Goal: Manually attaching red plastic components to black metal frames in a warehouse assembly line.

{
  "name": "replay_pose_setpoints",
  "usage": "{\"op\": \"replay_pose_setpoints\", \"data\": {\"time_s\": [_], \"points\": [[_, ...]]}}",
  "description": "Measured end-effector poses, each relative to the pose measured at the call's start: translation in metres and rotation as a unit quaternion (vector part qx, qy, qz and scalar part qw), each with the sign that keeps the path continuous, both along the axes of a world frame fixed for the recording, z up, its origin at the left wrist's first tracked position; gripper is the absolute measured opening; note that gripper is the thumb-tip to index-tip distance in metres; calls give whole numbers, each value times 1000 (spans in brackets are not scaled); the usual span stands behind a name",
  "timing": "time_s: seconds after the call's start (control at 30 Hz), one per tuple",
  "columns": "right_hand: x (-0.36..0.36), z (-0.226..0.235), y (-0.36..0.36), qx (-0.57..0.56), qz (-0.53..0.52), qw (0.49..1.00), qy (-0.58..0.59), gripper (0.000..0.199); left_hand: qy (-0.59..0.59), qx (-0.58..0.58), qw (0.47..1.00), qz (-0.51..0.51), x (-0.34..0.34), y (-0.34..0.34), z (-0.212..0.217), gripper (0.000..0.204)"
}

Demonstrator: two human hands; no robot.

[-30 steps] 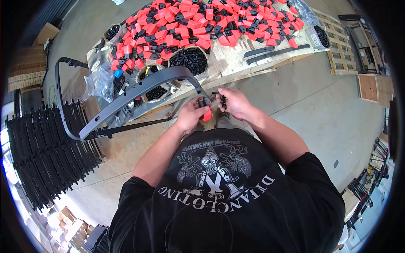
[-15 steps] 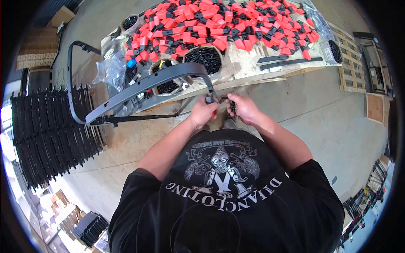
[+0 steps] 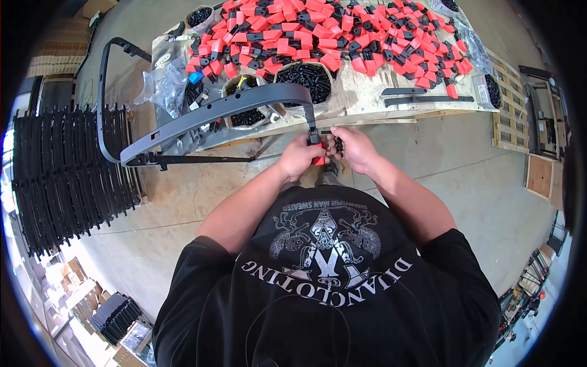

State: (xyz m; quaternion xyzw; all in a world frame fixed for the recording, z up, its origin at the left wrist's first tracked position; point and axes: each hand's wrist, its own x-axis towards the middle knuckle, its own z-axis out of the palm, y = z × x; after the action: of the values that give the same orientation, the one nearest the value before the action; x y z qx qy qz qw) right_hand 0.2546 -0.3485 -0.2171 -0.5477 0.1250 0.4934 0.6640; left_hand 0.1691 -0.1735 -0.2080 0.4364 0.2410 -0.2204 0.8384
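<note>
A dark grey bent metal frame [image 3: 211, 111] slants across the left side, one end coming down in front of me. My left hand [image 3: 295, 158] is closed round a red-and-black plastic piece [image 3: 318, 160] at that end. The piece's red part shows beside the fingers. Close by on the right, my right hand [image 3: 356, 150] pinches a dark bolt [image 3: 326, 132] between thumb and finger, level with the frame's end. More small dark hardware [image 3: 339, 144] is tucked in its curled fingers, partly hidden.
A heap of red-and-black plastic pieces [image 3: 293, 33] covers much of the worktable [image 3: 361, 107]. Bags of dark bolts [image 3: 306, 84] stand along its near edge. Two flat black bars [image 3: 428, 100] lie at the right. Stacked black frames [image 3: 73, 177] stand at the left, a wooden pallet [image 3: 510, 116] far right.
The red-and-black piece now shows more fully at the frame's end. My right hand has come slightly up and closer, its bolt near that end. The view has shifted a little.
</note>
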Motion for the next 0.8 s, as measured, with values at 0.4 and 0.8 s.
{"op": "replay_pose_setpoints", "data": {"time_s": [0.4,0.8], "points": [[6,10,18,-7,-1,997,-78,28,-50,16,999,-13,8,8,-6,27],[10,12,25,-29,28,994,-102,27,-45,-45,997,33,8,12,-21,26]]}}
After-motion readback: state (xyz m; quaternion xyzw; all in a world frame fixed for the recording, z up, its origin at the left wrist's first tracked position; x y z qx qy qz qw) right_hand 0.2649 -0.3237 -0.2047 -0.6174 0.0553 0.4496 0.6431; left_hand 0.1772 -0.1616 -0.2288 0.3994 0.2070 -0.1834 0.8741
